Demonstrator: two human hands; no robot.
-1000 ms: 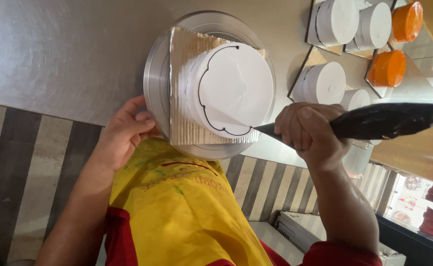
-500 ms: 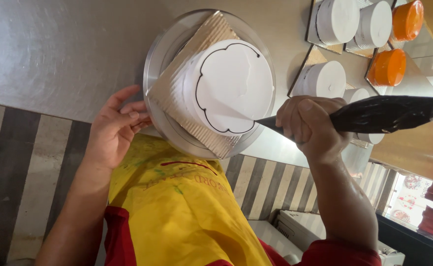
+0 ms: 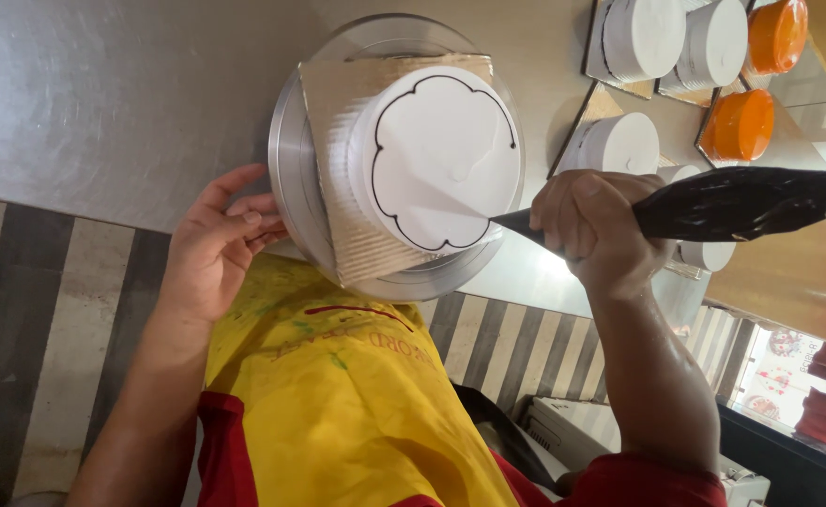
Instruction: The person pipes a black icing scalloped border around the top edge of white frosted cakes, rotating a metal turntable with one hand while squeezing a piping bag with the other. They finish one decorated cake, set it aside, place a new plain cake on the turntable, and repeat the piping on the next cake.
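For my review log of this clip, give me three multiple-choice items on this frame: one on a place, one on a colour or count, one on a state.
1. Where does the tip of the piping bag sit?
A. at the edge of the white cake
B. over an orange cake
C. on the floor

2. What colour is the line piped on the white cake's top?
A. red
B. dark, near black
C. green

3. What is the left hand doing?
A. holding a knife
B. resting in the lap
C. open, fingers at the rim of the metal turntable

Answers:
1 A, the nozzle meets the cake's near edge.
2 B, a dark scalloped outline shows.
3 C, the fingers spread by the rim, while the right hand grips the bag.
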